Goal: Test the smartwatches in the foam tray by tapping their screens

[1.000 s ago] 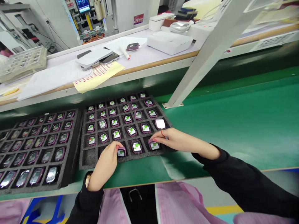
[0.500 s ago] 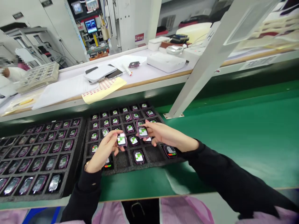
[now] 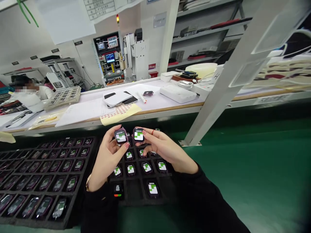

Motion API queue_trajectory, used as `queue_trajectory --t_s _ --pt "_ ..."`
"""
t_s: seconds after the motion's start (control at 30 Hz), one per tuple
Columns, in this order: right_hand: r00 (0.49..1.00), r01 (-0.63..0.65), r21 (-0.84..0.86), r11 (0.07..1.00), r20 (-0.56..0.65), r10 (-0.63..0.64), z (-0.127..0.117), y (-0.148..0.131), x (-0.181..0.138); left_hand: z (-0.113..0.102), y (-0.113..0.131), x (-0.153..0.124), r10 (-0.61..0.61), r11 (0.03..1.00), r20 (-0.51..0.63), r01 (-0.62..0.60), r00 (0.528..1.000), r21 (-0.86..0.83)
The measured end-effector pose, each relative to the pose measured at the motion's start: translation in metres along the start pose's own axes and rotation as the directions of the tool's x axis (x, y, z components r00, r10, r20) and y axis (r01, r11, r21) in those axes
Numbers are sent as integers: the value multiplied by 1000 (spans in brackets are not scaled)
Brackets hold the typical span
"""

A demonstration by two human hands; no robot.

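Note:
My left hand (image 3: 108, 152) is closed around a purple-cased smartwatch (image 3: 120, 136), thumb below and fingers above it. Close beside it, my right hand (image 3: 162, 147) pinches a second smartwatch (image 3: 138, 135) between thumb and fingers. Both lit screens show green and white blocks and face me, with a small gap between the two watches. Below the hands lies a black foam tray (image 3: 133, 191) with watches in its compartments, many showing the same pattern. One watch (image 3: 118, 190) at the tray's front left shows a red, orange and green bar. My hands and sleeves cover parts of the tray.
A second foam tray (image 3: 69, 207) full of watches lies on the left. A slanted metal post (image 3: 211, 106) rises at the right. The raised shelf behind holds papers, phones (image 3: 118, 98) and a white box (image 3: 178, 94). Another person (image 3: 31, 92) sits far left.
Both hands have lifted and come together, bringing the two watches side by side. My left hand's grip now wraps round its watch. The view has tilted upward.

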State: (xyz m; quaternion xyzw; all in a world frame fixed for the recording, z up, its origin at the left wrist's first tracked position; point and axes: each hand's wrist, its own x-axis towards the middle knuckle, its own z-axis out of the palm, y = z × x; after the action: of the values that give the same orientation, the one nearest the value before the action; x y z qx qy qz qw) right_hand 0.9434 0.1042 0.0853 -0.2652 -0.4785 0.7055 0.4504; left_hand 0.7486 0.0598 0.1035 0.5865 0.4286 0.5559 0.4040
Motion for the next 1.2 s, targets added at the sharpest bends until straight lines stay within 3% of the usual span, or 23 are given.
queue_trajectory --t_s 0.2,0.47,0.63,0.9,1.2 --pt "1000 4 -1 1000 10 -4 -6 18 13 -8 -17 3 -74 996 40 72 996 58" --pt "1000 -16 77 997 9 16 -7 26 20 -2 -23 13 -95 990 16 93 995 110" --pt "999 3 -38 999 -37 -5 -6 27 23 3 -26 16 -150 979 8 147 989 144" --pt "991 89 -230 969 -75 -109 -1 15 11 4 -24 13 -111 985 -25 113 993 126" --pt "997 29 -116 993 -74 -38 -3 15 14 5 -17 10 -57 992 -1 56 998 109"
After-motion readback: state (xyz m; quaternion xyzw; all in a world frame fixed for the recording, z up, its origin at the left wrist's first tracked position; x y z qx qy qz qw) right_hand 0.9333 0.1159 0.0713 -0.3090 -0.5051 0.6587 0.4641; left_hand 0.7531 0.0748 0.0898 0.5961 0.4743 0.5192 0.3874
